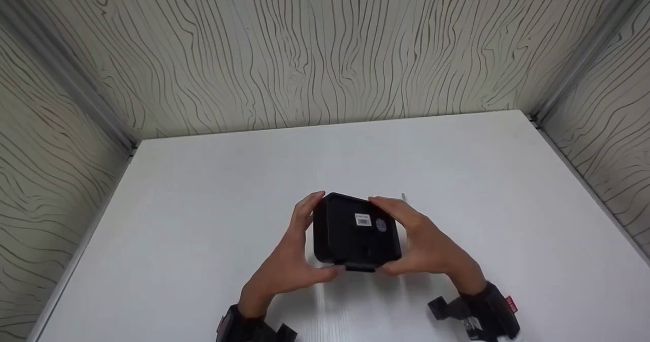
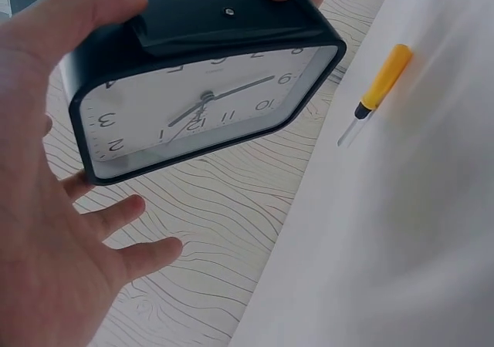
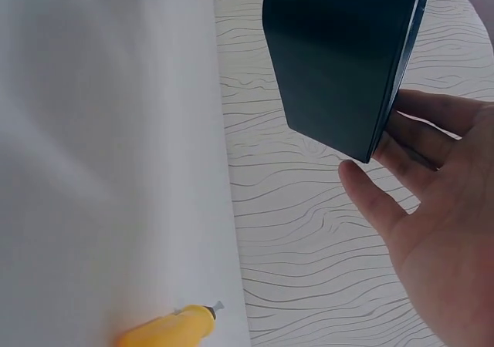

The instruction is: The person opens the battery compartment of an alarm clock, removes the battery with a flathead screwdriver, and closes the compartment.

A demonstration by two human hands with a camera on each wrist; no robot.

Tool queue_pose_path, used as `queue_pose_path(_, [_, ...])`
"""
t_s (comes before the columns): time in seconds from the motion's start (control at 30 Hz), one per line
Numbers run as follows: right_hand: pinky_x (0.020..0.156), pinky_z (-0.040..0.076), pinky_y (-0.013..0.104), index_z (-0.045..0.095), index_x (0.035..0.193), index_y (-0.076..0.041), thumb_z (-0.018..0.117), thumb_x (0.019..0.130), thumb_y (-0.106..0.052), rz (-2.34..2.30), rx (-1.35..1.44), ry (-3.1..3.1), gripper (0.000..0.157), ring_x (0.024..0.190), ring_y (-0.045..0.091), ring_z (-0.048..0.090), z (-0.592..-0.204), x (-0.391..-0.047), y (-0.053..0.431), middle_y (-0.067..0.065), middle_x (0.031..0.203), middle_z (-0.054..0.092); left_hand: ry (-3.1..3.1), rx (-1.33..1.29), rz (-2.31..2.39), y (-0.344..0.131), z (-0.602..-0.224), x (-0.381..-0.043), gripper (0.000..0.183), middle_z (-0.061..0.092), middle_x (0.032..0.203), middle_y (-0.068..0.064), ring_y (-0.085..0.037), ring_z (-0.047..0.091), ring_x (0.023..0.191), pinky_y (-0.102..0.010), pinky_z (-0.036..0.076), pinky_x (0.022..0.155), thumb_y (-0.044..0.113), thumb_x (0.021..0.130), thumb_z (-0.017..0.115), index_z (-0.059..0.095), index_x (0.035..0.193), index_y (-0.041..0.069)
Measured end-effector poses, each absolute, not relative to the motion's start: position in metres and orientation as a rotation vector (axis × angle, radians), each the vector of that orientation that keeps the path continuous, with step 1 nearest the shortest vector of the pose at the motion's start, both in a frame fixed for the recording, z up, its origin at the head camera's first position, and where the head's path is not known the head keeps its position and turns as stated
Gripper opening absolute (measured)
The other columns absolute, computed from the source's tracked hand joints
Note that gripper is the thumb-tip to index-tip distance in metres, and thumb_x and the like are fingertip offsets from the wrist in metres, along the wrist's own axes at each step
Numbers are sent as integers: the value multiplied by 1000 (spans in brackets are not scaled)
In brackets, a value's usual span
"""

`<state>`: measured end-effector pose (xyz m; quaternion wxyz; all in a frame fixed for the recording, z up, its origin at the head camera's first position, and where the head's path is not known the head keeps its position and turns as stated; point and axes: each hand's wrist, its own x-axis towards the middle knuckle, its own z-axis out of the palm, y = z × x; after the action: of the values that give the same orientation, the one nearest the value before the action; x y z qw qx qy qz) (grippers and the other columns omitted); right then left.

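Observation:
A black alarm clock (image 1: 350, 235) is held up over the white table, its back with a white barcode label turned toward the head camera. My left hand (image 1: 284, 263) grips one side, thumb along the near edge and fingertips at the far corner. On the other side my right hand (image 1: 426, 240) pinches the clock between thumb and fingers. The left wrist view shows the clock's white dial (image 2: 208, 104), its numerals upside down. A screwdriver with a yellow handle (image 2: 388, 75) lies on the table; behind the right hand, only its metal shaft (image 1: 404, 197) shows in the head view.
The white table (image 1: 203, 199) fills the space under the hands. Wood-grain patterned panels (image 1: 315, 52) rise behind it and on both sides, with grey metal posts (image 1: 76, 72) at the corners. A black wrist mount (image 1: 482, 314) sits on each forearm.

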<state>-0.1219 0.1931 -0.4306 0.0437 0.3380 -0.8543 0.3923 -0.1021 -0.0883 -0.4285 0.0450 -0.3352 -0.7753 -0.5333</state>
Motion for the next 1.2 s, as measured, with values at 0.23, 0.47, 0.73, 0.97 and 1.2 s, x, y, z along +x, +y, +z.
queue_pose_path(0.23, [103, 48, 43, 37, 150, -20, 89, 57, -27, 1161, 1026, -2627, 107, 134, 18, 47, -429, -121, 193, -4, 147, 46, -2414, -991, -1605, -91, -426, -102, 107, 19, 159, 2, -22, 24, 148, -52, 29, 117, 27, 72, 83, 15, 154, 17])
queue_pose_path(0.47, [102, 50, 44, 35, 151, -20, 89, 56, -26, 1123, 1029, -2658, 109, 134, 18, 47, -429, -120, 192, -5, 147, 45, -2506, -965, -1551, -92, -429, -103, 111, 20, 160, 8, -17, 27, 147, -52, 35, 114, 33, 69, 84, 15, 155, 27])
queue_pose_path(0.73, [100, 51, 44, 38, 150, -17, 89, 56, -29, 1062, 1041, -2672, 108, 131, 16, 49, -428, -120, 191, -4, 146, 46, -2580, -952, -1504, -91, -432, -103, 112, 26, 156, 10, -11, 42, 134, -42, 42, 109, 32, 68, 85, 15, 155, 28])
queue_pose_path(0.97, [99, 52, 43, 37, 150, -21, 89, 55, -32, 999, 1036, -2683, 108, 130, 16, 49, -427, -120, 190, -4, 145, 46, -2635, -927, -1475, -92, -433, -103, 113, 31, 153, 8, -9, 42, 131, -41, 44, 106, 31, 68, 86, 13, 154, 34])
queue_pose_path(1.2, [100, 52, 43, 39, 149, -16, 89, 56, -33, 974, 1032, -2714, 107, 131, 17, 49, -425, -119, 188, -3, 146, 45, -2664, -895, -1461, -92, -433, -102, 114, 32, 153, 10, -10, 42, 133, -40, 45, 105, 27, 66, 86, 14, 153, 35])
